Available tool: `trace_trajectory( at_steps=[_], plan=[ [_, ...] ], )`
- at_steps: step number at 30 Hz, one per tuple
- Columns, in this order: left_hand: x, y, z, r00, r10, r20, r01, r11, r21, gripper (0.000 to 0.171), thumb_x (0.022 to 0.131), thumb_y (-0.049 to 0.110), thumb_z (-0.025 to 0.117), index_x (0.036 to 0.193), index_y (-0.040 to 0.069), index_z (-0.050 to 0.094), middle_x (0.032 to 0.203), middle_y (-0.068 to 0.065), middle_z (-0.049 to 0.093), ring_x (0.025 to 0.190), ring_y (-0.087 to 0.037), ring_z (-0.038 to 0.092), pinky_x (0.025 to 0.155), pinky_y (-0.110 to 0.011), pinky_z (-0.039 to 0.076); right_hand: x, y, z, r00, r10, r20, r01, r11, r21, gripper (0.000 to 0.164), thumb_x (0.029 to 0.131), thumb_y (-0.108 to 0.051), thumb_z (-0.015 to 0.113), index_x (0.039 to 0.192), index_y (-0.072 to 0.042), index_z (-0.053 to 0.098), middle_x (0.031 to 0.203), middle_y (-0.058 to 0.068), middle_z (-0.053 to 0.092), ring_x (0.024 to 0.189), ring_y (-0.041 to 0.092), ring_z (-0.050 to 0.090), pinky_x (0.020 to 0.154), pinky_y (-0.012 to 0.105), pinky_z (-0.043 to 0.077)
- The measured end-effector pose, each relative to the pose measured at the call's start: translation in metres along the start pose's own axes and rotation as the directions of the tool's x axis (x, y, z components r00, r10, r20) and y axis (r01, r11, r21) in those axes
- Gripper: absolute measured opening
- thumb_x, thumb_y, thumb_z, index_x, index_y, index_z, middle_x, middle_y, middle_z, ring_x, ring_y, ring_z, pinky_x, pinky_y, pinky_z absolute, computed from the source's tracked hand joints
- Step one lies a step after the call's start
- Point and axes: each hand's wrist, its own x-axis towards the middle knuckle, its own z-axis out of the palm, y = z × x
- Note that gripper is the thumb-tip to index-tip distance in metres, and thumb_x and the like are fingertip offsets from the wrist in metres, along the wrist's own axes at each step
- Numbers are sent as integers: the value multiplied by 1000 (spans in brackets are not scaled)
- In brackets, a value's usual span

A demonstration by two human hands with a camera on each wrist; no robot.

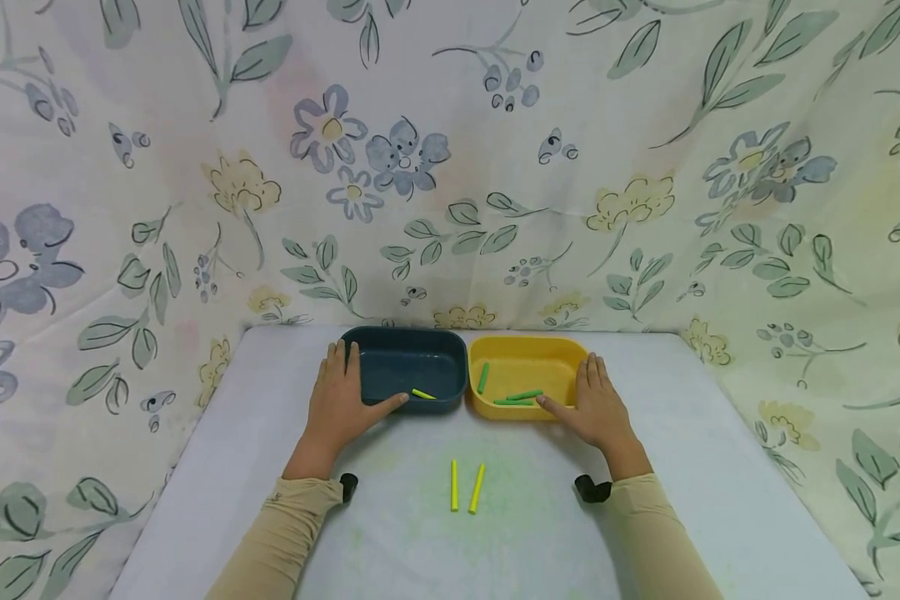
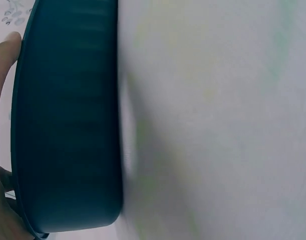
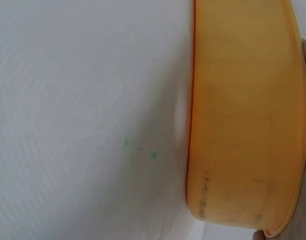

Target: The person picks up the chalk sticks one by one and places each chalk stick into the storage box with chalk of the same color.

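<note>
My left hand (image 1: pixel 337 408) rests at the left front corner of a dark blue bin (image 1: pixel 371 405), fingers straight along its side and thumb at the front rim. One yellow stick (image 1: pixel 423 393), like chalk or a crayon, lies inside that bin. At the right front corner of a yellow bin (image 1: pixel 487 409), my right hand (image 1: pixel 598 412) lies the same way, with straight fingers. Three green sticks (image 1: pixel 483 378) of the same sort are in the yellow bin. Both wrist views show the bins' outer walls close up, with the fingers partly out of frame.
On the white-covered table (image 1: pixel 420 567), two yellow sticks (image 1: pixel 454 487) lie side by side in front of the bins. Faint green and yellow smudges mark the cloth around them. A floral curtain (image 1: pixel 450 275) hangs behind the table and along its sides.
</note>
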Motion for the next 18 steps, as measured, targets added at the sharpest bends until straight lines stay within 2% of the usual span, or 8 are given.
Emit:
trace_trajectory(
  at_steps=[9, 14, 18],
  plan=[
    [4, -1, 3, 999, -33, 21, 33, 999, 17, 140, 80, 91, 63, 167, -7, 13, 176, -31, 3, 165, -48, 5, 132, -64, 13, 1, 1, 0, 1000, 1, -17, -1, 1000, -10, 129, 93, -86, 47, 165, 13, 7, 176, 30, 0, 165, 48, 1, 131, 63, 16],
    [5, -1, 5, 999, -54, 4, 54, 998, 45, 143, 79, 91, 63, 165, -12, 14, 174, -34, 5, 164, -50, 5, 132, -65, 13, 2, 2, 1, 1000, 3, -6, -3, 1000, -4, 129, 93, -86, 47, 165, 12, 6, 176, 29, -2, 165, 47, -1, 131, 63, 16],
    [6, -1, 7, 997, -80, 15, 79, 995, 60, 146, 78, 94, 61, 165, -13, 11, 174, -34, 5, 164, -49, 6, 132, -64, 11, 2, 2, 1, 1000, 6, -3, -6, 1000, 0, 129, 93, -86, 47, 166, 12, 6, 176, 28, -3, 165, 46, -1, 132, 63, 16]
  ],
)
